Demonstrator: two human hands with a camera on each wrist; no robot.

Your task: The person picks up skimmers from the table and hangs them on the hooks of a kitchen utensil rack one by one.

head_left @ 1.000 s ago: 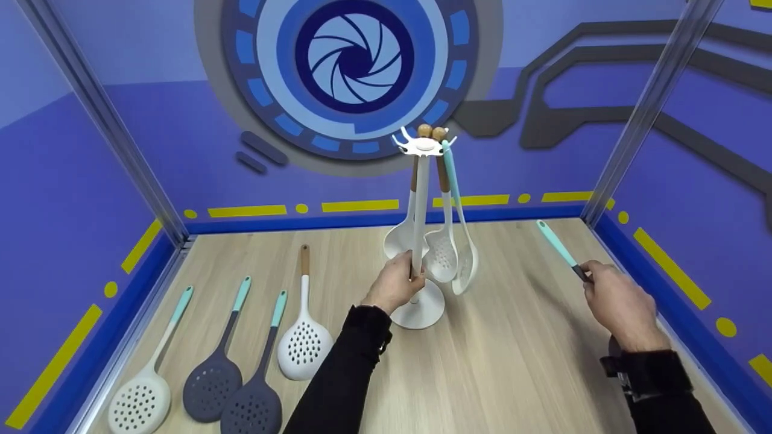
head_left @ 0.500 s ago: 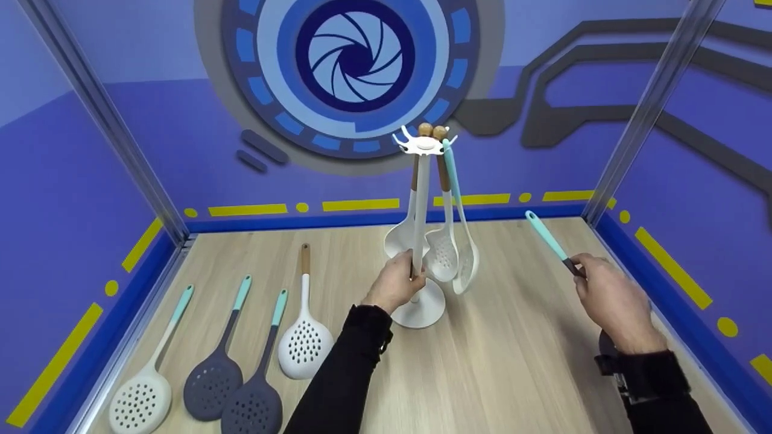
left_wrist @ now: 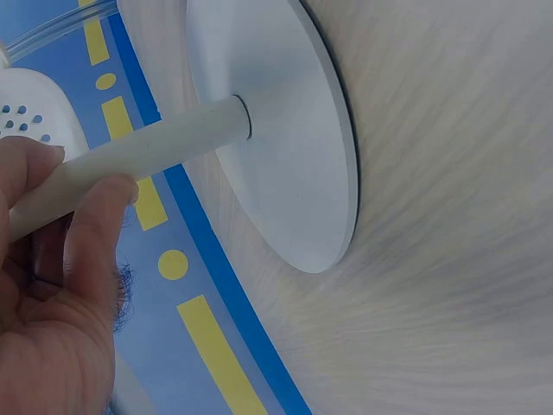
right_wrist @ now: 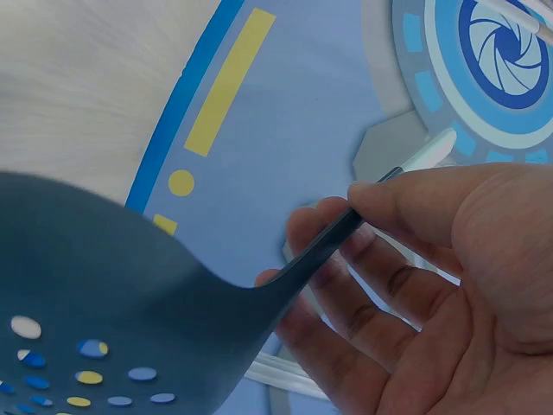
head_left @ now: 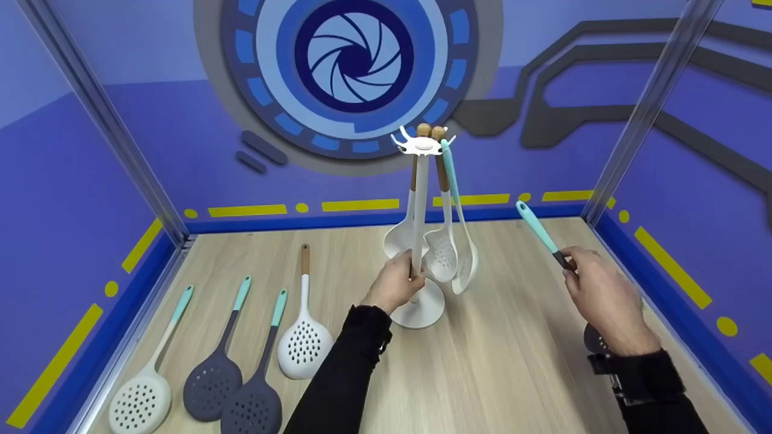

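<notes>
My left hand [head_left: 395,282] grips the white post of a utensil stand [head_left: 421,199]; its round base [left_wrist: 294,164] rests on the table. From the stand's top hooks hang a white ladle [head_left: 399,238], a white slotted spoon with a brown handle [head_left: 442,256] and a pale slotted utensil with a mint handle [head_left: 465,265]. To the right, my right hand [head_left: 606,295] pinches a dark grey skimmer [right_wrist: 112,285] by its shaft, above the table. The mint handle end points up and left towards the stand. In the right wrist view its perforated head is partly cut off.
On the table's left lie a cream skimmer [head_left: 142,401], two dark grey skimmers [head_left: 212,386] with mint handles, their heads close together, and a white skimmer [head_left: 304,349] with a brown handle. Blue printed panels and metal posts [head_left: 648,108] enclose the table [head_left: 482,374].
My right hand has moved left and slightly up with the dark grey skimmer, its handle end nearer the stand. The left hand and stand have stayed put.
</notes>
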